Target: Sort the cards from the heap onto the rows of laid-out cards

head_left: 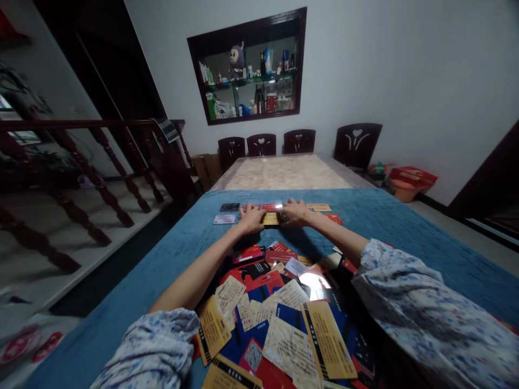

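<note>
Both arms reach forward over a blue cloth [182,243]. My left hand [252,219] has its fingers closed at the left end of a yellow card [270,219]. At the right end of the same card, my right hand [295,213] is closed too, its fingertips partly hidden. Just behind that card lies a red card [271,207], partly covered by the hands. To the left are a black card [230,207] and a pale card [224,219]. On the right lie a gold card [319,207] and a red-and-yellow card [334,219].
A heap of loose, overlapping cards [290,346] spreads between my forearms. Beyond the cloth continues a marbled tabletop [279,172], with dark chairs [299,141] behind it. A wooden railing [93,146] runs along the left, and a red bag [413,177] stands on the right.
</note>
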A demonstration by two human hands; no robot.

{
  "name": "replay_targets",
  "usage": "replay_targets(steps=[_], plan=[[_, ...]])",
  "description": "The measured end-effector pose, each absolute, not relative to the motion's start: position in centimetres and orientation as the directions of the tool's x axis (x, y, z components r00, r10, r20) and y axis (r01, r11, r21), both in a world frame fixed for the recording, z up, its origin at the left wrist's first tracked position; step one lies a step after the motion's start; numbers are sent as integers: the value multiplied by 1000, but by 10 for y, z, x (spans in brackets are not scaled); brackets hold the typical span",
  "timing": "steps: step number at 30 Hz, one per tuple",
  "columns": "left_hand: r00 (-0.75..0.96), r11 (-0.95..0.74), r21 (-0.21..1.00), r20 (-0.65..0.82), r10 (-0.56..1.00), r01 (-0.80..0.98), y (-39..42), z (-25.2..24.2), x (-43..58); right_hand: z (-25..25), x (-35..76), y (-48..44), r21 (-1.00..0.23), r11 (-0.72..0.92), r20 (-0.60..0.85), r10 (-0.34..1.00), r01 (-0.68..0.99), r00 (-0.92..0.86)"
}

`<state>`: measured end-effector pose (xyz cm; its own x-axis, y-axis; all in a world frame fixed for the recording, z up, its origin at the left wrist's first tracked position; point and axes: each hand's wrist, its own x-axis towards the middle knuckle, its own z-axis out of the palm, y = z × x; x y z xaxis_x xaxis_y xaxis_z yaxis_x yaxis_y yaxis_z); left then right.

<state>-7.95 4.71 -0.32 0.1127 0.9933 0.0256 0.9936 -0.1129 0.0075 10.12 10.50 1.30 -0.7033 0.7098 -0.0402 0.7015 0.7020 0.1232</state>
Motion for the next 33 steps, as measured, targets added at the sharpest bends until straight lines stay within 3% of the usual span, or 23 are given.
replay_targets(steps=[33], plan=[[132, -132, 10, -125, 983, 991, 85, -9, -86, 11, 88, 125, 95, 673, -185, 736, 733, -652]])
